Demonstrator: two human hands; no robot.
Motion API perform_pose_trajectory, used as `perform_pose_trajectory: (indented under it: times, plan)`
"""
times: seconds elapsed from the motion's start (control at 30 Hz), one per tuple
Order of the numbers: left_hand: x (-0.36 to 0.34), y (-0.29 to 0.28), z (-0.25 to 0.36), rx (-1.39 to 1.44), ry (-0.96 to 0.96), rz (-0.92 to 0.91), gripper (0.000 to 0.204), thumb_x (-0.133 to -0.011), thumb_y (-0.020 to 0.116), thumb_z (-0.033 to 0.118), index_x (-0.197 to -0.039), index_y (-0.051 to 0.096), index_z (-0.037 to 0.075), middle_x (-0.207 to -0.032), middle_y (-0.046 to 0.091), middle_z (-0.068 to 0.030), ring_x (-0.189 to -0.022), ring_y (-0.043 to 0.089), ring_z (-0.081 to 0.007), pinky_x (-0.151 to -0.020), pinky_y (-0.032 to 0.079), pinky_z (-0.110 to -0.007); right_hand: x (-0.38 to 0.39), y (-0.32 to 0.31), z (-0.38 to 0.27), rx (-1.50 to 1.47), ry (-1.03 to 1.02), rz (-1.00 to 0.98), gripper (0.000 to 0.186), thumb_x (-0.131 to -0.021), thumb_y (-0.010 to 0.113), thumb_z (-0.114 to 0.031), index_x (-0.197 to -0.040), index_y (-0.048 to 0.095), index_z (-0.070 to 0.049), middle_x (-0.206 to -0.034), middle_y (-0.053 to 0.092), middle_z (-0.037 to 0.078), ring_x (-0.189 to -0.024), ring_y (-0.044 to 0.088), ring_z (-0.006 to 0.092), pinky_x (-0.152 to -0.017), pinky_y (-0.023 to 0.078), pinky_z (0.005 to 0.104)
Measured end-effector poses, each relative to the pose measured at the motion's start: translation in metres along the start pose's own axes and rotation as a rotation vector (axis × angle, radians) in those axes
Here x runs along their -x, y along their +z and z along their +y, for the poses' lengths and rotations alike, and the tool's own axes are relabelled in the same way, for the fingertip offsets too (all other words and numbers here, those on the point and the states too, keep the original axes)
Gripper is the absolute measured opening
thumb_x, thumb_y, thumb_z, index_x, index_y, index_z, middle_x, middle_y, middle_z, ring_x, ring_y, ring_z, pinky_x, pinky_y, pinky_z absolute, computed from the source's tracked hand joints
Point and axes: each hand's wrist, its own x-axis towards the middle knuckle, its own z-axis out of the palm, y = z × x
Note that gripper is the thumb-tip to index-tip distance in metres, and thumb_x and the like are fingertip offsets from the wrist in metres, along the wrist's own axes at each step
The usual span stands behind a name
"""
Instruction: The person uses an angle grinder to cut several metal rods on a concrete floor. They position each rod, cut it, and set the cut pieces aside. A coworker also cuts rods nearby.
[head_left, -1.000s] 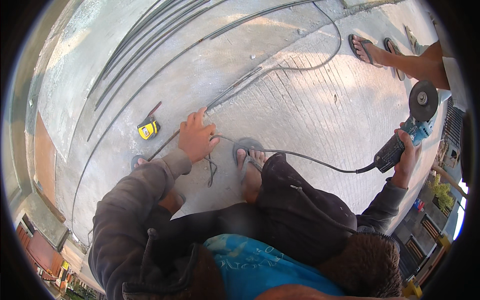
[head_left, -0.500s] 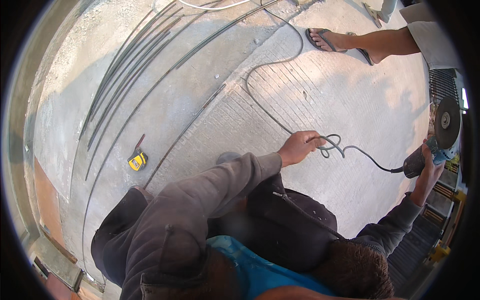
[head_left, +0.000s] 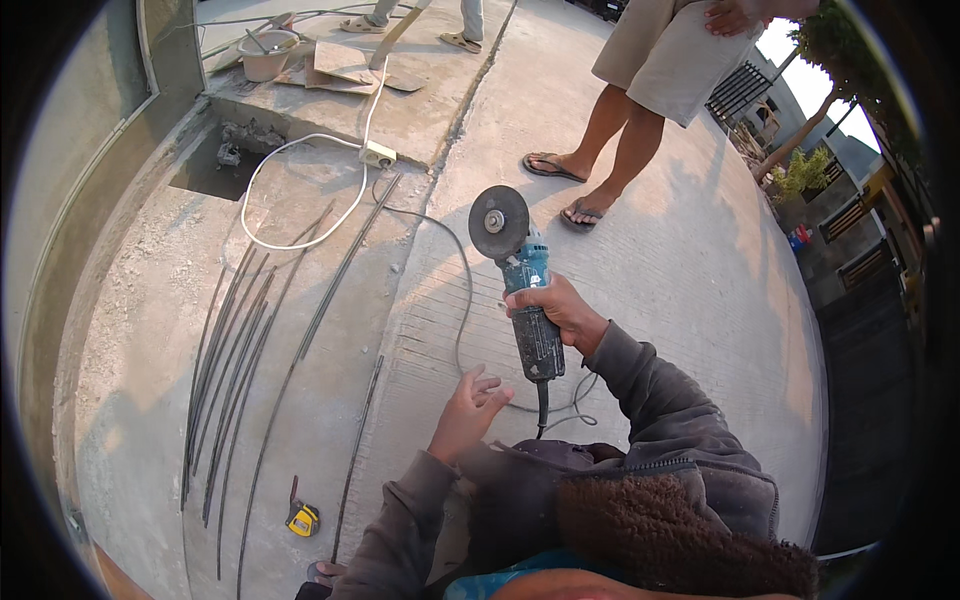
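My right hand (head_left: 565, 310) is wrapped round the body of a teal and black angle grinder (head_left: 530, 300), whose dark cutting disc (head_left: 498, 222) points up and away from me. The grinder's dark power cord (head_left: 462, 290) drops from its rear end, loops on the concrete beside my knees and runs off to a white socket block (head_left: 379, 154). My left hand (head_left: 468, 412) is held just left of the grinder's rear end, fingers apart, with nothing in it. Left of that hand, a single steel rod (head_left: 358, 450) lies on the ground, its near end by my foot.
Several steel rods (head_left: 225, 390) lie side by side at the left, with a yellow tape measure (head_left: 302, 519) near them. Beyond are a square pit (head_left: 215, 165), a white cable (head_left: 300, 245) and a bucket (head_left: 265, 62). A person in sandals (head_left: 620, 150) stands ahead; another's legs show farther off.
The grinder has come from the far right to in front of me in my right hand. My left hand has let go of the cord, which now lies on the ground. My view has swung upward.
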Motion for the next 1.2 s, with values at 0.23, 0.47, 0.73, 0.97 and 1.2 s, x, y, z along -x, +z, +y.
perform_pose_trajectory:
  times: [0.23, 0.47, 0.73, 0.97, 1.2]
  plan:
    - [0.032, -0.024, 0.014, -0.066, 0.283, 0.144, 0.091, -0.084, 0.079, 0.023, -0.144, 0.019, -0.01, -0.128, 0.051, -0.0249, -0.116, 0.059, -0.0292, -0.096, 0.048, -0.038, -0.014, 0.131, 0.006, 0.231, -0.013, -0.054, 0.039, -0.072, 0.075, -0.009, -0.105, 0.056, -0.002, -0.087, 0.062, 0.009, -0.073, 0.063, 0.0178, -0.066, 0.054, 0.0331]
    - [0.038, -0.036, 0.004, 0.067, 0.495, 0.291, 0.086, -0.082, 0.069, 0.006, -0.144, 0.01, -0.006, -0.127, 0.048, -0.0329, -0.117, 0.056, -0.0445, -0.097, 0.045, -0.045, 0.008, 0.223, -0.028, 0.626, -0.105, 0.011, 0.04, -0.07, 0.076, -0.009, -0.105, 0.057, -0.003, -0.088, 0.063, 0.007, -0.076, 0.061, 0.0166, -0.068, 0.052, 0.0331]
    - [0.066, -0.051, 0.007, 0.105, 0.413, 0.291, 0.086, -0.08, 0.069, 0.004, -0.142, 0.011, -0.009, -0.131, 0.043, -0.0332, -0.12, 0.053, -0.0432, -0.1, 0.042, -0.045, 0.019, 0.258, -0.025, 0.72, -0.06, 0.073, 0.045, -0.07, 0.075, -0.01, -0.112, 0.061, -0.003, -0.093, 0.065, 0.007, -0.085, 0.061, 0.0183, -0.074, 0.049, 0.0335]
    - [0.06, -0.083, -0.026, 0.086, 0.199, 0.358, 0.084, -0.077, 0.061, -0.002, -0.145, 0.011, -0.007, -0.131, 0.043, -0.0375, -0.118, 0.051, -0.0522, -0.095, 0.046, -0.051, -0.032, 0.254, 0.039, 0.572, 0.064, 0.03, 0.027, -0.074, 0.072, -0.007, -0.098, 0.061, -0.002, -0.079, 0.062, 0.007, -0.065, 0.061, 0.0164, -0.056, 0.05, 0.0331]
    - [0.061, -0.134, -0.055, -0.172, 0.139, 0.257, 0.081, -0.077, 0.076, 0.021, -0.139, 0.033, -0.01, -0.115, 0.061, -0.0298, -0.102, 0.064, -0.0444, -0.089, 0.051, -0.048, -0.07, 0.247, 0.084, 0.527, 0.207, -0.084, 0.025, -0.078, 0.071, -0.009, -0.099, 0.062, -0.001, -0.081, 0.064, 0.008, -0.066, 0.062, 0.0177, -0.06, 0.051, 0.0332]
